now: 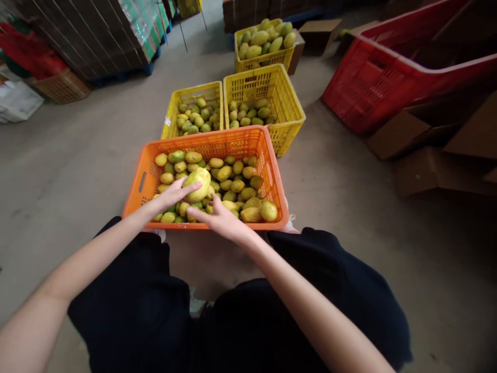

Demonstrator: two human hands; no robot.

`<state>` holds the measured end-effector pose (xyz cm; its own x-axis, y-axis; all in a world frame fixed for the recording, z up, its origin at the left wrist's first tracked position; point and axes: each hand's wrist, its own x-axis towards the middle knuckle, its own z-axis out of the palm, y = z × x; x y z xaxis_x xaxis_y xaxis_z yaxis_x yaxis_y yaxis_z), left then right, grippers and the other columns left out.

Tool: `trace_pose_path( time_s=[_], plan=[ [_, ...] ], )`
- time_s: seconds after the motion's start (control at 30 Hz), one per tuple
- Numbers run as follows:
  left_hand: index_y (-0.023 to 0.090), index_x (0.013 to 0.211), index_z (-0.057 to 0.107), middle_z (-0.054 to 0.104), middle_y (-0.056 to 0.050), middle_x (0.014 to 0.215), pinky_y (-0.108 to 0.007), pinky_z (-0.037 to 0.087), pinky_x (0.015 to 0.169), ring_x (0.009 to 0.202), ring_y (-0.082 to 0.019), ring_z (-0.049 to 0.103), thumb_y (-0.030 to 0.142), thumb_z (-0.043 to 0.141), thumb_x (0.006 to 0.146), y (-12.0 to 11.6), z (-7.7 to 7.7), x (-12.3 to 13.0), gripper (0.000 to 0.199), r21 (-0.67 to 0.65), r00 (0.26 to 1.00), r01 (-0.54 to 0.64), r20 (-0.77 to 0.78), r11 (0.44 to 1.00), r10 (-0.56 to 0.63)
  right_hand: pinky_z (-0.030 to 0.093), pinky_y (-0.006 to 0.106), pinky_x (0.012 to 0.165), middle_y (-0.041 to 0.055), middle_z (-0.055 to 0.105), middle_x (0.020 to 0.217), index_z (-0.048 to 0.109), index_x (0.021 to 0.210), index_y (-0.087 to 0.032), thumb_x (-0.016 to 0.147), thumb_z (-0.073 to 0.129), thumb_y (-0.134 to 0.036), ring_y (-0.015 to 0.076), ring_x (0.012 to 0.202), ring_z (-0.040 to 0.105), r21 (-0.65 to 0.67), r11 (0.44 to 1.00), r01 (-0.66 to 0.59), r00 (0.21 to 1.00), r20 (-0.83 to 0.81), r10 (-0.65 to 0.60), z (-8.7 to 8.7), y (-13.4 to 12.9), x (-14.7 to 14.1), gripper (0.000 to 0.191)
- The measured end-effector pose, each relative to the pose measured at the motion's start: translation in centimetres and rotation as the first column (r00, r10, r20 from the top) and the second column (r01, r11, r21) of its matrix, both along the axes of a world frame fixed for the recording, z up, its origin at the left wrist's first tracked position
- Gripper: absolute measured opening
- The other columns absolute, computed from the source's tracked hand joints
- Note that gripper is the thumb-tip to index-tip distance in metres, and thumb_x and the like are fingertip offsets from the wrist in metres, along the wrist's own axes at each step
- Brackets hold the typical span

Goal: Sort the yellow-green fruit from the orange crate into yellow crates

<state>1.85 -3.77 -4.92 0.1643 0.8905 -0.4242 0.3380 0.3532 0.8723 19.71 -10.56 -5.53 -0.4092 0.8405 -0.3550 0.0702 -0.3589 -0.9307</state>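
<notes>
My left hand (173, 194) is closed around a large, lumpy yellow-green fruit (198, 185), papaya-like in shape, held above the orange crate (277, 191). Just to the right and below, my right hand (223, 217) has its fingers spread and holds nothing. Its fingertips come close to the held fruit; whether they touch other fruit beneath is unclear. Many smaller oval fruits (237, 185), yellow to green, fill the bottom of the orange crate. My hands and the held fruit hide part of them.
Behind the orange crate stand a left yellow crate (171, 111), a right yellow crate (289, 106) and a heaped yellow crate (262, 63), all holding fruit. A large red crate (357, 83) and cardboard boxes (423, 171) are at right. A wrapped pallet stack (89, 36) stands back left.
</notes>
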Motion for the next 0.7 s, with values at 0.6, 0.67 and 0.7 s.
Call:
trace_pose_path(
  time_s=[0.6, 0.67, 0.7],
  plan=[
    [0.019, 0.057, 0.06, 0.061, 0.0, 0.06, -0.023, 0.047, 0.074, 0.076, -0.019, 0.062, 0.021, 0.076, 0.069, 3.0, -6.4, -1.0, 0.02, 0.048, 0.9, 0.096, -0.431, 0.994, -0.066, 0.06, 0.038, 0.071, 0.005, 0.071, 0.083, 0.062, 0.084, -0.023, 0.072, 0.063, -0.044, 0.0257, 0.088, 0.071, -0.423, 0.766, 0.484, 0.431, -0.646, -0.63, 2.4, 2.6, 5.9, 0.025],
    [0.02, 0.049, 0.051, 0.049, 0.003, 0.048, -0.021, 0.046, 0.072, 0.072, -0.018, 0.061, 0.018, 0.076, 0.069, 3.3, -9.4, -2.0, 0.033, -0.03, 0.904, 0.036, -0.424, 0.999, -0.046, 0.06, 0.039, 0.071, 0.0069, 0.072, 0.089, 0.064, 0.088, -0.021, 0.072, 0.064, -0.047, 0.0256, 0.087, 0.07, -0.398, 0.779, 0.485, 0.422, -0.673, -0.607, 2.5, 2.4, 7.0, 0.03],
    [0.02, 0.048, 0.047, 0.045, 0.004, 0.045, -0.02, 0.045, 0.071, 0.071, -0.017, 0.06, 0.02, 0.076, 0.072, 3.4, -10.5, -2.4, 0.037, -0.047, 0.913, 0.012, -0.406, 0.999, -0.03, 0.06, 0.04, 0.071, 0.0071, 0.072, 0.09, 0.064, 0.09, -0.021, 0.071, 0.065, -0.048, 0.0254, 0.086, 0.07, -0.387, 0.786, 0.481, 0.421, -0.685, -0.595, 2.5, 2.4, 7.5, 0.033]
  ],
)
